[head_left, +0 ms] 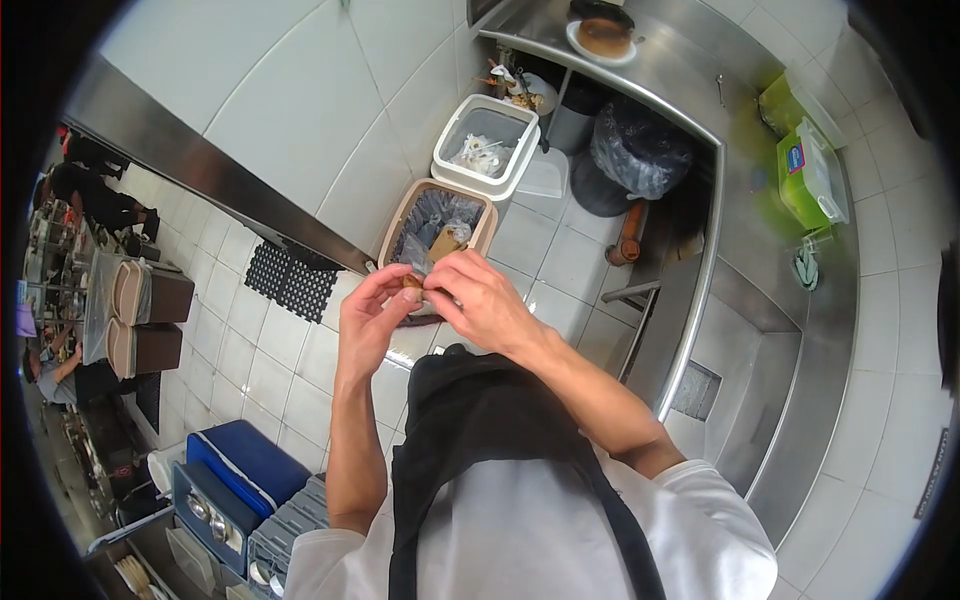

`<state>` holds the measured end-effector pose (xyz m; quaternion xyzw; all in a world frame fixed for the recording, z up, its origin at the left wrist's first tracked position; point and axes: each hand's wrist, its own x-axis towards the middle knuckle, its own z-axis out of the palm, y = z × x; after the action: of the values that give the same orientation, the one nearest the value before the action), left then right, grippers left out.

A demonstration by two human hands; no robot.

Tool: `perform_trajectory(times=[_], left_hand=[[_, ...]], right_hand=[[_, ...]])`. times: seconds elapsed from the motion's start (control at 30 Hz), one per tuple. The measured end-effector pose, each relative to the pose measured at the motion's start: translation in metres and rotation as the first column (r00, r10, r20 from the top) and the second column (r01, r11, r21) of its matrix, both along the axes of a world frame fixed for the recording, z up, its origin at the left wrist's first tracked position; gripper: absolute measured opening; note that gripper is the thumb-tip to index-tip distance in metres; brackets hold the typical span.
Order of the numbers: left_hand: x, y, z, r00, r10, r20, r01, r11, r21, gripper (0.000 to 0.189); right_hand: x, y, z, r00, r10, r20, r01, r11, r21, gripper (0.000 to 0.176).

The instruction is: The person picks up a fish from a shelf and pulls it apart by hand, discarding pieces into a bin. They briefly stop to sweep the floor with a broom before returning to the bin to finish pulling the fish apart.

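Note:
My left hand (372,318) and my right hand (482,302) meet in front of my black apron (455,400). Their fingertips are closed together around a small brown piece (411,282), too small and too covered to name. Just past my fingers stands a beige bin (489,222) lined with a dark bag, with crumpled plastic and a piece of cardboard inside. Behind that bin is a white bin (440,150) holding white scraps.
A steel counter (690,85) with a sink (740,370) runs along the right, carrying a plate (602,42) and green tubs (808,175). Beneath it sits a black bagged bin (605,180). Blue and grey crates (245,465) stand at lower left; people are in the far-left kitchen.

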<state>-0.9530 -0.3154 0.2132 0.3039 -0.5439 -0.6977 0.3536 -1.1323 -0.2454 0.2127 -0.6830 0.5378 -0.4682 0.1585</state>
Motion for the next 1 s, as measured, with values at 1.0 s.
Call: perform_trajectory(times=[1.0], left_hand=[[-0.006, -0.003, 0.0, 0.963, 0.109, -0.246, -0.014, 0.933, 0.359, 0.017]], right_hand=[[0.011, 0.02, 0.0, 0.969, -0.147, 0.197, 0.175, 0.976, -0.134, 0.034]])
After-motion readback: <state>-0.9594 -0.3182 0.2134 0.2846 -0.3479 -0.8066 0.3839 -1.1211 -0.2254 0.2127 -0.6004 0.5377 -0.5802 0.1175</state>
